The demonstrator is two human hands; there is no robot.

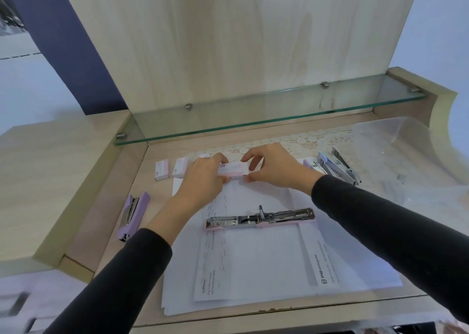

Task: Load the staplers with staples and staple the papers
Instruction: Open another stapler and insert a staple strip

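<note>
1. Spreading widest, the stack of papers point(266, 265) lay beneath the open stapler point(261, 219), which rested across it with its metal channel bared upward.
2. A purple stapler point(133, 215) lay to the left of the open stapler, and more staplers point(337, 166) lay beyond it to the right.
3. Just beyond the open stapler, the left hand point(200, 181) and right hand point(276, 168) met, each with fingers and thumb curled round one end of the staple box point(232, 170).
4. That box, I judged, was being opened. A firm left grip and a gentle slide from the right would keep the strips whole.
5. Spare boxes point(162, 171) sat beyond the open stapler, leftward.
</note>
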